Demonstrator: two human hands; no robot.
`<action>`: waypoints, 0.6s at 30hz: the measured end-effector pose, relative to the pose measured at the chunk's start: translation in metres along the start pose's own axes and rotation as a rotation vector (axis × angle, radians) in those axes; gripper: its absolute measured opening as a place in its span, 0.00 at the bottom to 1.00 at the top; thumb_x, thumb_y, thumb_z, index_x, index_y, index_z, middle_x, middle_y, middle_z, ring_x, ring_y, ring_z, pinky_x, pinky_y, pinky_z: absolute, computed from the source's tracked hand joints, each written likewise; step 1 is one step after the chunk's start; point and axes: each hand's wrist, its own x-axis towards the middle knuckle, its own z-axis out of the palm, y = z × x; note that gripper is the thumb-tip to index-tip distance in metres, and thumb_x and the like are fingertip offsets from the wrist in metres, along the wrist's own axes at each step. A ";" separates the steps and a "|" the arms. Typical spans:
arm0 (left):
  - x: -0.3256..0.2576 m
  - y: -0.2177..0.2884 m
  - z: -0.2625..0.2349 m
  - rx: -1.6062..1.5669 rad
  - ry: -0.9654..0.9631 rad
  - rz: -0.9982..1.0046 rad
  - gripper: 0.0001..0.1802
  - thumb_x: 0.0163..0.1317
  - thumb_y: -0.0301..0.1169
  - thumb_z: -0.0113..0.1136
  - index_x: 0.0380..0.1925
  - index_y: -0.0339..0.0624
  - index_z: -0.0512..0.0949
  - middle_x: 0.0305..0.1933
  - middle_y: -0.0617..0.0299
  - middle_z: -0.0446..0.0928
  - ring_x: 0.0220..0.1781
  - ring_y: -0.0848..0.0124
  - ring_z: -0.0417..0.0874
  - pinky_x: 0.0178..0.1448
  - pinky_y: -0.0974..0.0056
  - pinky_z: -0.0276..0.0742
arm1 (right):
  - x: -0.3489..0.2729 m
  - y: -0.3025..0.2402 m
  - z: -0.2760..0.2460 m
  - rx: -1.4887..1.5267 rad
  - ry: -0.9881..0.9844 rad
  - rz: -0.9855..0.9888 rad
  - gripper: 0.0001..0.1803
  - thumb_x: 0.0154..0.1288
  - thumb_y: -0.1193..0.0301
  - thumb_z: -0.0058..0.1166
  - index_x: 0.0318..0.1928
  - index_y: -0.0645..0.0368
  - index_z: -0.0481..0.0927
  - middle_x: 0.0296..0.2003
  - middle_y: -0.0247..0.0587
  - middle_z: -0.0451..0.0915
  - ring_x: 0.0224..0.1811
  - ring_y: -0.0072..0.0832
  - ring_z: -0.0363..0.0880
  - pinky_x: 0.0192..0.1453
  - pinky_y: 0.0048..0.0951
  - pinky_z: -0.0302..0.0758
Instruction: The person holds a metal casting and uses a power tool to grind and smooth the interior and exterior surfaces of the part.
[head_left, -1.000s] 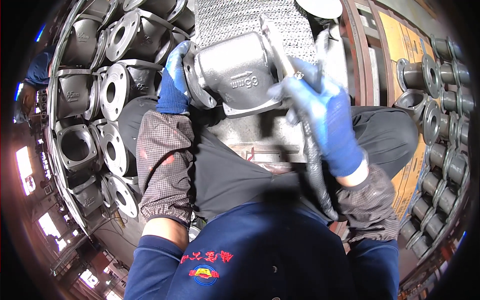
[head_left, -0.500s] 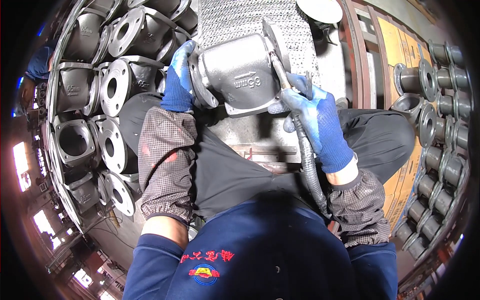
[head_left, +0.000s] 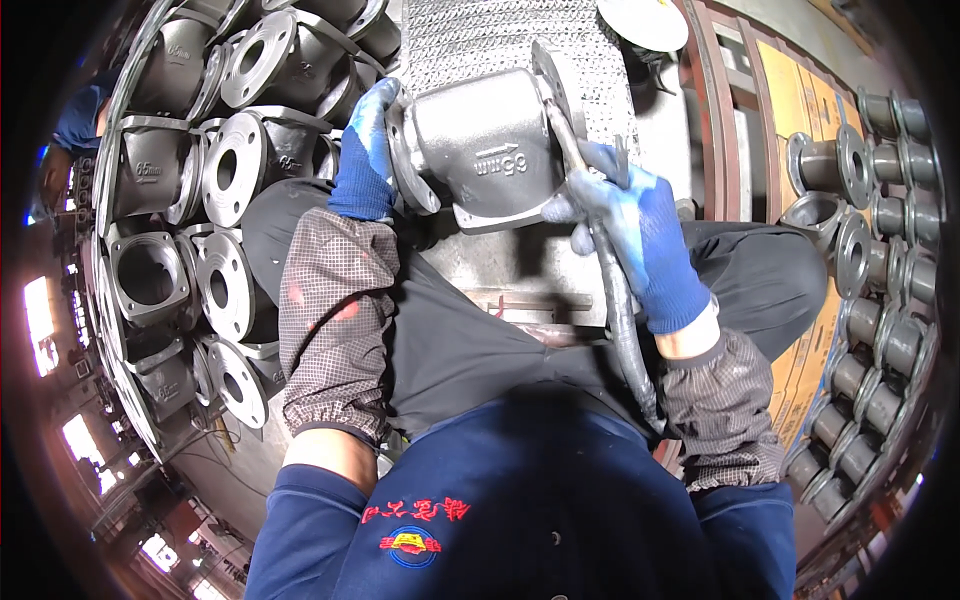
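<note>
A grey cast-metal valve body [head_left: 490, 140] with flanges at both ends and raised markings lies in front of me, over my knees. My left hand [head_left: 366, 150], in a blue glove, grips its left flange from the outer side. My right hand [head_left: 640, 235], also gloved in blue, is wrapped round a slim rod-shaped hand tool [head_left: 564, 132]. The tool's tip meets the casting near its right flange. A dark flexible hose [head_left: 625, 345] runs from the tool down toward my right sleeve. My right fingertips are close to the casting's lower right edge.
Similar flanged castings [head_left: 235, 170] are stacked at left. Smaller grey flanged pipe pieces [head_left: 855, 375] fill the right side, beside a cardboard sheet [head_left: 785, 110]. Ahead lie a textured metal mat [head_left: 500, 35] and a white round object [head_left: 645, 22]. A reddish steel frame [head_left: 715, 110] stands right of it.
The casting and both hands have shifted slightly to the right. The hose hangs straighter and looks smoother. My grips on the casting and the tool are unchanged.
</note>
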 end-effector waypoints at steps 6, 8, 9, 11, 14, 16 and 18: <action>-0.017 0.010 0.018 -0.033 -0.011 0.027 0.19 0.65 0.40 0.49 0.49 0.38 0.74 0.46 0.56 0.77 0.48 0.65 0.78 0.55 0.62 0.74 | 0.006 -0.002 0.007 0.028 -0.003 -0.051 0.23 0.65 0.73 0.46 0.59 0.70 0.66 0.25 0.41 0.80 0.14 0.17 0.71 0.17 0.16 0.66; -0.019 0.005 0.019 0.098 -0.023 0.144 0.20 0.65 0.39 0.48 0.49 0.36 0.74 0.47 0.56 0.77 0.49 0.67 0.77 0.58 0.64 0.71 | -0.004 -0.002 0.010 -0.050 0.015 -0.039 0.23 0.65 0.73 0.46 0.59 0.71 0.66 0.25 0.41 0.80 0.14 0.17 0.71 0.17 0.16 0.66; -0.009 -0.001 -0.001 0.149 -0.032 0.244 0.20 0.66 0.39 0.47 0.49 0.36 0.74 0.47 0.57 0.77 0.50 0.67 0.76 0.59 0.65 0.70 | -0.012 -0.004 0.015 -0.126 0.014 -0.036 0.23 0.66 0.73 0.46 0.59 0.71 0.66 0.25 0.41 0.80 0.14 0.16 0.70 0.17 0.15 0.66; -0.024 0.003 0.029 0.214 -0.024 0.308 0.19 0.66 0.39 0.47 0.46 0.35 0.75 0.44 0.56 0.77 0.47 0.68 0.77 0.56 0.67 0.70 | -0.020 0.008 0.007 -0.126 0.087 0.024 0.22 0.66 0.74 0.48 0.59 0.68 0.68 0.25 0.41 0.80 0.14 0.15 0.70 0.18 0.16 0.66; -0.011 0.005 0.017 0.061 0.030 0.104 0.18 0.65 0.41 0.48 0.43 0.38 0.76 0.40 0.55 0.78 0.42 0.68 0.79 0.51 0.67 0.74 | -0.035 0.000 0.001 -0.128 0.028 0.077 0.21 0.65 0.75 0.47 0.58 0.69 0.69 0.27 0.41 0.80 0.17 0.15 0.71 0.20 0.16 0.67; -0.024 0.012 0.036 -0.081 -0.009 -0.034 0.20 0.65 0.37 0.48 0.52 0.37 0.72 0.47 0.56 0.75 0.50 0.68 0.75 0.56 0.65 0.70 | -0.043 -0.015 -0.004 -0.195 0.027 0.076 0.21 0.64 0.76 0.48 0.57 0.71 0.70 0.28 0.41 0.81 0.19 0.16 0.73 0.22 0.16 0.68; -0.029 0.017 0.036 -0.095 -0.090 0.042 0.19 0.66 0.38 0.47 0.51 0.37 0.71 0.47 0.57 0.75 0.49 0.68 0.76 0.56 0.65 0.71 | -0.045 -0.027 0.000 -0.158 0.079 -0.061 0.22 0.65 0.73 0.47 0.57 0.73 0.69 0.28 0.42 0.81 0.20 0.18 0.72 0.23 0.17 0.68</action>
